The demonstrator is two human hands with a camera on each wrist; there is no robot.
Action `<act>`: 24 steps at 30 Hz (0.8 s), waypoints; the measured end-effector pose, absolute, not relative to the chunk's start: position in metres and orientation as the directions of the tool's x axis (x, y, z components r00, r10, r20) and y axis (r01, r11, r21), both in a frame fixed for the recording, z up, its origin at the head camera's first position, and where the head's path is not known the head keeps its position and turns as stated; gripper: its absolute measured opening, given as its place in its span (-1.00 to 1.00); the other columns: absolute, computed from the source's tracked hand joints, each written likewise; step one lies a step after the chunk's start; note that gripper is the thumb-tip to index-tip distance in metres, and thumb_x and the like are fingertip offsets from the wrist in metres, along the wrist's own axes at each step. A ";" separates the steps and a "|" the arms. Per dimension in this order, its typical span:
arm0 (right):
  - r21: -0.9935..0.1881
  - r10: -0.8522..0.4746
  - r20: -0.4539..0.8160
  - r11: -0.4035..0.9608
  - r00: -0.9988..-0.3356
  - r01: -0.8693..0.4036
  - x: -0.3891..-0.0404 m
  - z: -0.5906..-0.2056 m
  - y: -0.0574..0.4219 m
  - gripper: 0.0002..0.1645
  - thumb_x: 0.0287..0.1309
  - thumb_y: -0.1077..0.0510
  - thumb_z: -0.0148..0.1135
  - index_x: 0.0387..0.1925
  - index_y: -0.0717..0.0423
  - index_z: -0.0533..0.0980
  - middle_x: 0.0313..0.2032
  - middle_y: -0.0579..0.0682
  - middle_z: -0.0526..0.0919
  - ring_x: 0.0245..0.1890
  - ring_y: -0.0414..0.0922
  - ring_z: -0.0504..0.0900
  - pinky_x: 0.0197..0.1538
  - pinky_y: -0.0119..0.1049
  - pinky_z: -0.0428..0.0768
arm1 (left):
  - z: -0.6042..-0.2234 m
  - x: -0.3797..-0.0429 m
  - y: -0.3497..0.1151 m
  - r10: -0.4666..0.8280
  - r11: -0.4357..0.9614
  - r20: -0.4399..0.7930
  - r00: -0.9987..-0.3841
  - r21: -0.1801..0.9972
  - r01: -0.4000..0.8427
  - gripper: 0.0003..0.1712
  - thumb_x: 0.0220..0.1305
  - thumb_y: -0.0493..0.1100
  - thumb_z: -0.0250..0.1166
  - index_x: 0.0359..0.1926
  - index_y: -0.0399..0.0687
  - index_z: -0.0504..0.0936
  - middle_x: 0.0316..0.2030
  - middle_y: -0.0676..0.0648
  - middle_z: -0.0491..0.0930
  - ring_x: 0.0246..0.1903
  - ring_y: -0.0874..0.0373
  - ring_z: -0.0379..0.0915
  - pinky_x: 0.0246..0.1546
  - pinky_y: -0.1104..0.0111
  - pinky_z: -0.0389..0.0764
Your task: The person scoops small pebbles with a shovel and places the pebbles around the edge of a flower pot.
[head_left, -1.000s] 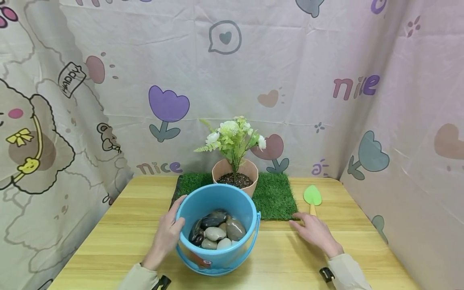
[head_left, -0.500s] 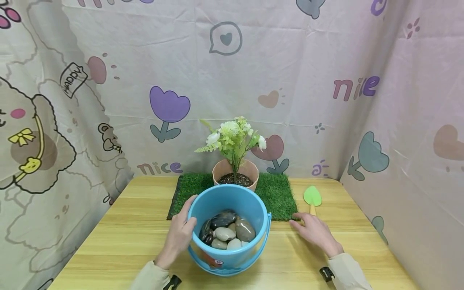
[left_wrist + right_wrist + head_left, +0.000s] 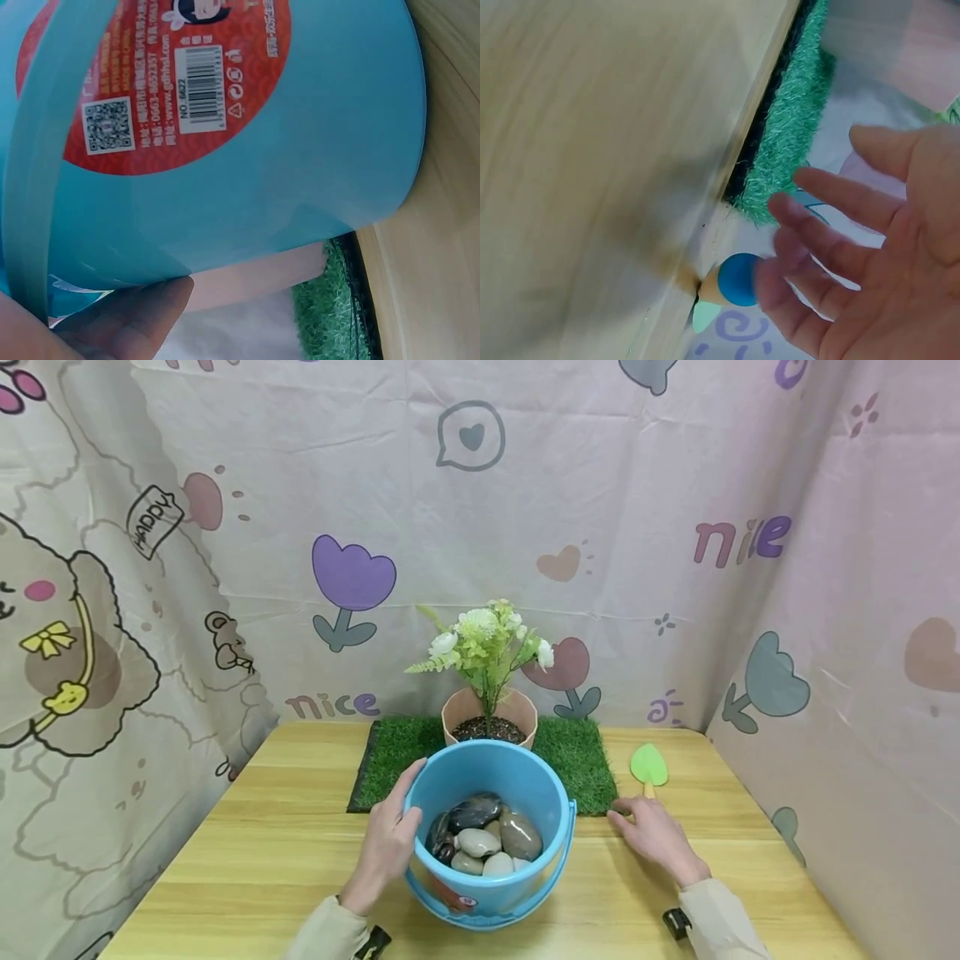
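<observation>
A blue bucket (image 3: 487,772) holding several smooth stones (image 3: 480,841) stands on the near side of the table. My left hand (image 3: 386,839) grips its left rim, thumb over the edge and fingers along the outside wall. In the left wrist view the bucket's red label (image 3: 165,105) and hanging handle (image 3: 37,157) fill much of the picture. My right hand (image 3: 656,837) holds nothing, its fingers loosely bent near the grass mat's corner. Beside it lies a small trowel (image 3: 649,765) with a green blade; its blue handle end (image 3: 740,279) shows close by the fingers.
Behind the bucket lies an artificial grass mat (image 3: 581,768). On it stands a pink pot (image 3: 454,714) of soil with white flowers (image 3: 480,635), its lower part hidden by the bucket. Printed curtains (image 3: 637,485) enclose the wooden table (image 3: 247,860) at the back and sides.
My left hand has moved the bucket of stones to the right, and the bucket now covers more of the pot's base. My right hand has stayed near the mat's corner.
</observation>
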State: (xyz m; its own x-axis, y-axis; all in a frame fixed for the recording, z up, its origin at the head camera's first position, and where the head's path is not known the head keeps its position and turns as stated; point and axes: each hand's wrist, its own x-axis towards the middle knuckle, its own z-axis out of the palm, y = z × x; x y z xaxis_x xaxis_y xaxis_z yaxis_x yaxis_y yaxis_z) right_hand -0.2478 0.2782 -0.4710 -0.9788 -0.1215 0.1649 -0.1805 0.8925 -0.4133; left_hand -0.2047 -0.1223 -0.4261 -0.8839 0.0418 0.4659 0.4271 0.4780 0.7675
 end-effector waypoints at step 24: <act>-0.412 -0.043 0.142 0.906 -0.989 -0.099 -0.250 -0.474 0.306 -0.43 0.31 0.00 0.15 0.17 0.34 0.48 0.02 0.40 0.48 -0.01 0.25 0.47 -0.05 0.22 0.49 | -0.427 -0.210 -0.112 -0.020 0.524 0.452 -0.892 0.764 0.376 -0.35 0.26 -0.36 -0.08 0.27 0.30 0.50 -0.84 0.16 0.03 -0.86 0.35 -0.15 -0.80 0.44 0.03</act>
State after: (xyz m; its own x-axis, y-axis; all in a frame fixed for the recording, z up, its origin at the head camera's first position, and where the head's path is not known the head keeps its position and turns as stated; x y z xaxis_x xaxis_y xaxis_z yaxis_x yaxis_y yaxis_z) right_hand -0.2500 0.3055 -0.4738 -0.9890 -0.0431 0.1418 -0.0986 0.9056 -0.4125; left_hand -0.2099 -0.1125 -0.4268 -0.8916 -0.0204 0.4523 0.3756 0.5243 0.7642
